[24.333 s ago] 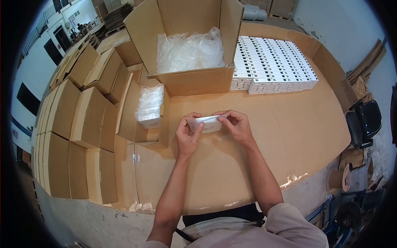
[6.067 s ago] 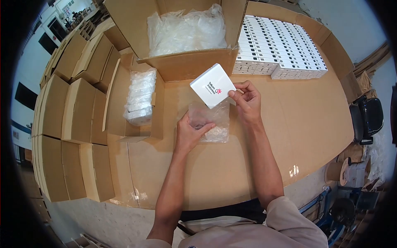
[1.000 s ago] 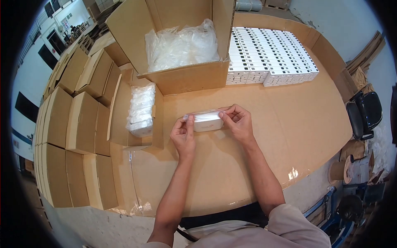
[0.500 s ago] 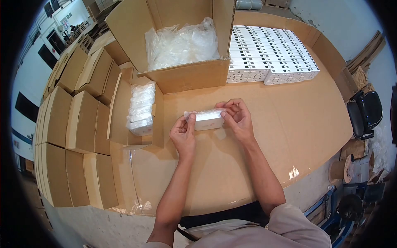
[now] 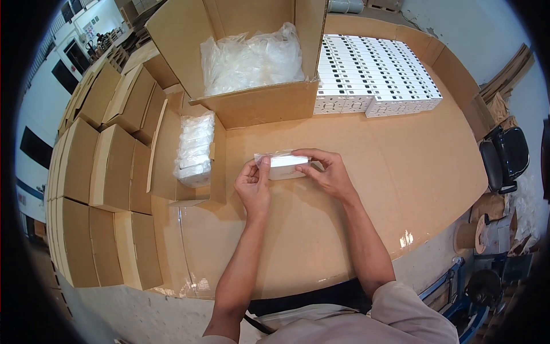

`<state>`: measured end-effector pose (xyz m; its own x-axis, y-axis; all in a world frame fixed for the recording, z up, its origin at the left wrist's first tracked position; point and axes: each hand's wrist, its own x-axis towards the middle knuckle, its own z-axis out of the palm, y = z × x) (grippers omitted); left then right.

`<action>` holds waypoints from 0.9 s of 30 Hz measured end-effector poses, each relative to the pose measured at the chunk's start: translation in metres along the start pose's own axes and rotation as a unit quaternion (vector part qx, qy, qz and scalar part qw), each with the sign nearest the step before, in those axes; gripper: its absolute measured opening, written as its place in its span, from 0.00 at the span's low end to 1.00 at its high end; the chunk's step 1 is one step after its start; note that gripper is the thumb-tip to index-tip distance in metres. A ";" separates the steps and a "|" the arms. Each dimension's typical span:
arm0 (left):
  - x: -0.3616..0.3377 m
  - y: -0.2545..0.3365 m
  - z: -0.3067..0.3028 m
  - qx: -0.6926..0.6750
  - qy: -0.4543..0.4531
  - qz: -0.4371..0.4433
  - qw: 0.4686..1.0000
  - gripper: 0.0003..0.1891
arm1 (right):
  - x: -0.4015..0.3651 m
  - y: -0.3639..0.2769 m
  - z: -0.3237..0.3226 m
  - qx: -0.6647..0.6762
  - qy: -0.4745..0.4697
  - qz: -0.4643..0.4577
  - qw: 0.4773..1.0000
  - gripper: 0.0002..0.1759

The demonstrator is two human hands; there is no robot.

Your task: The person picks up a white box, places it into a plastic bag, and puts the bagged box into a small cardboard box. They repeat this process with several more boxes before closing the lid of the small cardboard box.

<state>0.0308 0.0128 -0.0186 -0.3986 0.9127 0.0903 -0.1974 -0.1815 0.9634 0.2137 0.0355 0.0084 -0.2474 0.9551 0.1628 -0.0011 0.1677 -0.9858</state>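
White rectangular hard-cased unit (image 5: 282,170) in a clear plastic bag (image 5: 278,154) sits between the left hand (image 5: 252,184), pinching its left end, and the right hand (image 5: 328,173), clasping its right end. It should be light and stiff, the bag slippery; the firm ends suit holding.

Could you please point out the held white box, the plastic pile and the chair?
White box (image 5: 282,172): head view, side facing the wearer.
Plastic pile (image 5: 253,65): head view, middle.
Chair (image 5: 514,162): head view, glossy part.

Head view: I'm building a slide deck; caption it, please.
Both hands hold a white unit in clear plastic, beside an open carton of wrapped units.
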 end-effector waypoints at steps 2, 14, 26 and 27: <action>0.000 0.001 0.000 -0.001 -0.002 -0.014 1.000 0.10 | 0.000 -0.003 -0.001 0.003 -0.002 0.025 1.000 0.16; -0.004 0.028 -0.006 0.358 -0.043 0.449 0.817 0.18 | 0.001 -0.004 -0.007 -0.018 -0.030 0.025 0.999 0.14; 0.002 0.030 -0.006 0.368 -0.146 0.347 0.850 0.16 | 0.004 -0.002 -0.010 -0.022 -0.041 -0.026 0.999 0.16; 0.004 0.030 -0.008 0.353 -0.154 0.329 0.862 0.17 | 0.004 -0.002 -0.010 -0.031 -0.041 -0.028 0.998 0.16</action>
<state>0.0159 0.0079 0.0087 0.0618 0.7707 0.6341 0.6179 -0.5285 0.5821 0.2224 0.0417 0.0118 -0.3276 0.9208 0.2117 0.0418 0.2380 -0.9704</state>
